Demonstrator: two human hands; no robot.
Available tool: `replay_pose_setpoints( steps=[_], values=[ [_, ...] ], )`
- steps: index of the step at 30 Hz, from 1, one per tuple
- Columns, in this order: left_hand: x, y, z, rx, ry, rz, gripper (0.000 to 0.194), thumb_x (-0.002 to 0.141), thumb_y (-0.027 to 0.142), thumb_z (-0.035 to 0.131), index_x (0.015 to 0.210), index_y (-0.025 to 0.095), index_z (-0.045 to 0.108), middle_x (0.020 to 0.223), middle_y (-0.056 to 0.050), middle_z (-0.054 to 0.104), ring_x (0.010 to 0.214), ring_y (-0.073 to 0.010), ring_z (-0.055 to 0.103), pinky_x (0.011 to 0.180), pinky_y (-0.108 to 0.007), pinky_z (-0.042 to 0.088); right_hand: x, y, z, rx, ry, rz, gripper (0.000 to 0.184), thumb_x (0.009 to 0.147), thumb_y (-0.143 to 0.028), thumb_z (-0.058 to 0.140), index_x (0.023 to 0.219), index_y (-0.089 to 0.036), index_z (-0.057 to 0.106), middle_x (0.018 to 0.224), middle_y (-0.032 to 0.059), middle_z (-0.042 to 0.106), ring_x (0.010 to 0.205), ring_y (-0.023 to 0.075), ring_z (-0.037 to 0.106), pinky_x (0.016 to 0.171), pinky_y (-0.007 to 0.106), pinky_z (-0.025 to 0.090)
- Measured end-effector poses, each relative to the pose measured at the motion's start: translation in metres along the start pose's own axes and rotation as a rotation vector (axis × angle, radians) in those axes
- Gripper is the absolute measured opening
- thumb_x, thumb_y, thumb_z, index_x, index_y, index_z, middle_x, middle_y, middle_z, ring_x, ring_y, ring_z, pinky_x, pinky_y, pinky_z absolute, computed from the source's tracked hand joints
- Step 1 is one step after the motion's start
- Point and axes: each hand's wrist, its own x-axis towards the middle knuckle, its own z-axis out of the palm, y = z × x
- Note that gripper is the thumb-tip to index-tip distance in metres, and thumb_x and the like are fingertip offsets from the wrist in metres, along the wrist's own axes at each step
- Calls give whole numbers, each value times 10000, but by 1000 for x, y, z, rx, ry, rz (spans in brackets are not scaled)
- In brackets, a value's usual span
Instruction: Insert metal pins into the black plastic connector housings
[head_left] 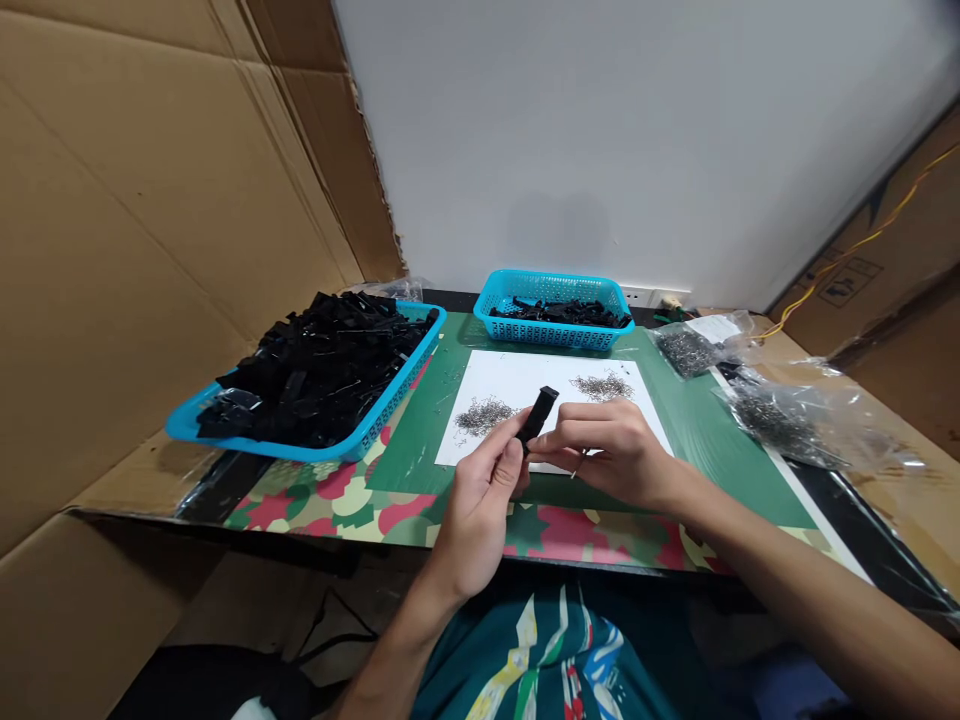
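My left hand [484, 490] is closed around a narrow black plastic piece [538, 415], thumb on its near side, with the upper end sticking up past the fingers. Against the lower part of that piece, my right hand [607, 445] pinches with its fingertips; whatever lies between the tips is hidden. A thin light-coloured sliver [579, 464] shows among the lower fingers of the right hand. Beneath the hands lies a white sheet [536, 372] bearing two heaps of tiny metal parts, a left heap [484, 416] and a right heap [602, 386].
A large blue basket [386, 425] heaped with black pieces stands at left. Behind the sheet is a smaller blue basket [555, 335] holding similar pieces. Clear bags [686, 350] of small metal parts lie at right on the table. Cardboard [150, 200] walls the left side.
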Motion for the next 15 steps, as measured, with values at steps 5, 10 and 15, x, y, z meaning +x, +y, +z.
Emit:
replay_pose_setpoints(
  steps=[5, 10, 15],
  values=[
    [5, 1, 0, -266, -47, -79, 307, 998, 462, 641, 905, 170, 664, 737, 12, 396, 622, -110, 301, 526, -254, 210, -3, 4, -5, -163, 8, -29, 152, 1040, -264, 655, 1053, -187, 786, 688, -9, 620, 546, 88, 494, 512, 251, 318],
    [6, 1, -1, -262, -102, -174, 363, 980, 514, 634, 903, 160, 648, 692, 28, 368, 578, -100, 264, 510, -262, 145, -4, 4, -6, -224, -40, -87, 304, 1077, -151, 501, 1020, -219, 791, 695, -2, 619, 558, 93, 494, 531, 258, 319],
    [3, 6, 1, 16, -44, -76, 480, 1038, 563, 504, 1219, 177, 723, 785, -36, 570, 722, -172, 508, 620, -282, 383, -4, 6, -10, -177, 14, -52, 214, 1066, -204, 587, 982, -184, 783, 700, 6, 636, 571, 96, 540, 530, 250, 347]
  ],
)
